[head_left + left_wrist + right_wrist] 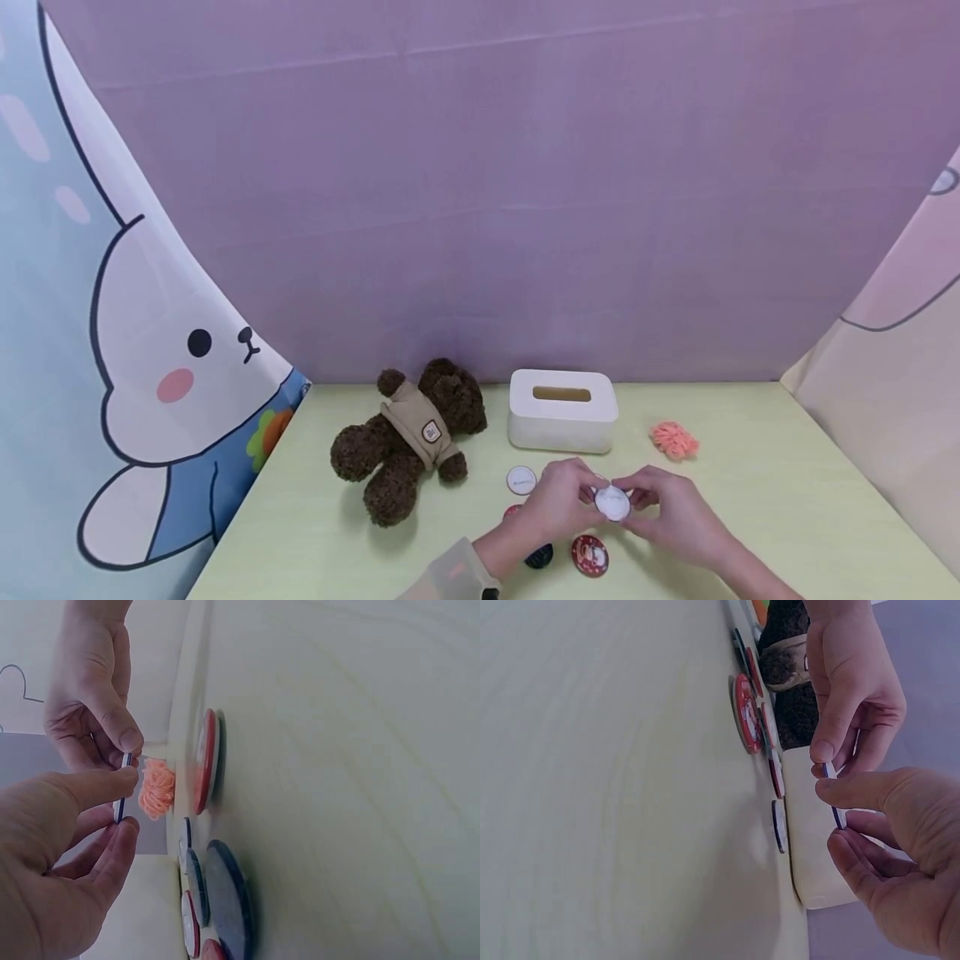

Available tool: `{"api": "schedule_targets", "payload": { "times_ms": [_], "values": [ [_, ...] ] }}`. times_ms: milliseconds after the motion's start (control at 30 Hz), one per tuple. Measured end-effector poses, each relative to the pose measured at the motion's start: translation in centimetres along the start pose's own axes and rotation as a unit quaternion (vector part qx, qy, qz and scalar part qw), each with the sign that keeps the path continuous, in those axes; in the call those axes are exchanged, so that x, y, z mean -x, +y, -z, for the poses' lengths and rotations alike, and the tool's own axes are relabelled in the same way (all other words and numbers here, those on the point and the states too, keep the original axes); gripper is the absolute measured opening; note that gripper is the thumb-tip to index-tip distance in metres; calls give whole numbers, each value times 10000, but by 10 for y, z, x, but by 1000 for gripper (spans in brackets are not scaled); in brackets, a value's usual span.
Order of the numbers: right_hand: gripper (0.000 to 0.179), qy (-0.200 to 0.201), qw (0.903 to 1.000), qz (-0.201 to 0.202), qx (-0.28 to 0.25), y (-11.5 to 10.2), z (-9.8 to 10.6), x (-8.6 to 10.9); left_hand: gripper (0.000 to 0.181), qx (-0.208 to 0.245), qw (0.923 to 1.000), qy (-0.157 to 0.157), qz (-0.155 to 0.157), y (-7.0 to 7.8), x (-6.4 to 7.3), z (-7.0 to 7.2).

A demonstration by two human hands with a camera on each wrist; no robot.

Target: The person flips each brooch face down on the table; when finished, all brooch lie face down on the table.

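Between both hands is a small round pin badge (pixel 612 503), its white back facing up in the head view. My left hand (pixel 561 500) pinches its left edge with thumb and fingers. From the other side, my right hand (pixel 675 512) pinches the right edge. Both wrist views show the badge edge-on, held above the table. Below the hands lie more badges: a red one with a picture (pixel 590 556), a dark one (pixel 539 557) and a red one (pixel 512 510) partly covered by the left arm. A white-backed badge (pixel 521 480) with a pin lies left of the left hand.
A white tissue box (pixel 562 432) stands behind the hands. To its left a brown teddy bear (pixel 420 429) in a beige shirt lies on the table (pixel 810 500). A bundle of coral yarn (pixel 674 440) is at the right. Purple cloth (pixel 525 208) hangs behind.
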State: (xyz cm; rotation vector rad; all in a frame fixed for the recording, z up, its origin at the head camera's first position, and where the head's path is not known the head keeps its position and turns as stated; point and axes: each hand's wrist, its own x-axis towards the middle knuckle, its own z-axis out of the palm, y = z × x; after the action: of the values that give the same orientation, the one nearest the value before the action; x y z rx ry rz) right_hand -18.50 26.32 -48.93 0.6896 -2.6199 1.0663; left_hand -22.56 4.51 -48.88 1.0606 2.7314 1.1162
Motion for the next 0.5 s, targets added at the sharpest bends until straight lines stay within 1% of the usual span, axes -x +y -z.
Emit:
{"api": "schedule_targets", "payload": {
  "times_ms": [133, 233, 367, 500],
  "values": [
    [43, -92, 9999, -67, 21, 2, -3, 2, 39, -341, 9994, -47, 7, 1, 0, -4],
    [42, -237, 9996, -124, -6, 5, -5, 2, 41, -427, 9990, -152, 61, 1, 0, -6],
    [41, -467, 9984, -305, -77, 8, -8, 2, 43, -623, 9977, -243, 94, 1, 0, -9],
    [42, -618, 9969, -491, -43, 10, -10, 3, 43, -884, 9957, -264, 29, -1, 0, -13]
  ]
}}
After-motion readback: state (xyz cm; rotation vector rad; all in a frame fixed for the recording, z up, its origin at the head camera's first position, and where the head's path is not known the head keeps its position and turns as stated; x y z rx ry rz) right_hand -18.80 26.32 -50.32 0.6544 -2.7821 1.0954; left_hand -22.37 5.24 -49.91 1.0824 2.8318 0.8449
